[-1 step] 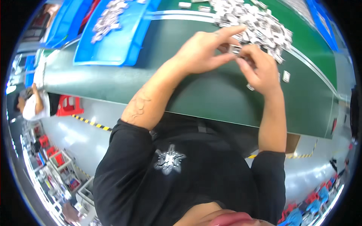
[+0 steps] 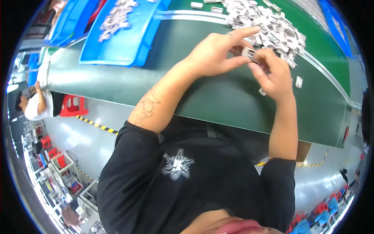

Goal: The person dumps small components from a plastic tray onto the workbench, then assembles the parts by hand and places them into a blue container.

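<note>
Between the thumb and fingers of my left hand [image 2: 214,54] is a small white rectangular casing [image 2: 248,54] with a dark opening. The left index finger stretches past it over a heap of similar casings [image 2: 269,29]. My right hand [image 2: 274,76] is closed, its thumb and index fingertips at the casing's right end. Its other fingers curl out of sight, so anything within them is hidden. Both hands are above the green table, in front of the heap. A loose casing [image 2: 299,82] lies right of my right hand, and another [image 2: 262,91] shows partly by its thumb.
A blue tray [image 2: 111,61] at the far left holds several casings. More blue bins stand at the far left and far right. A pale strip [image 2: 194,17] crosses the green table [image 2: 218,97]. A person in white [image 2: 39,103] is beside a red stool [image 2: 74,106] at left.
The whole view has shifted slightly, so the hands, tray and heap appear a little farther right. Both hands stay together at the casing, whose open face shows a little more.
</note>
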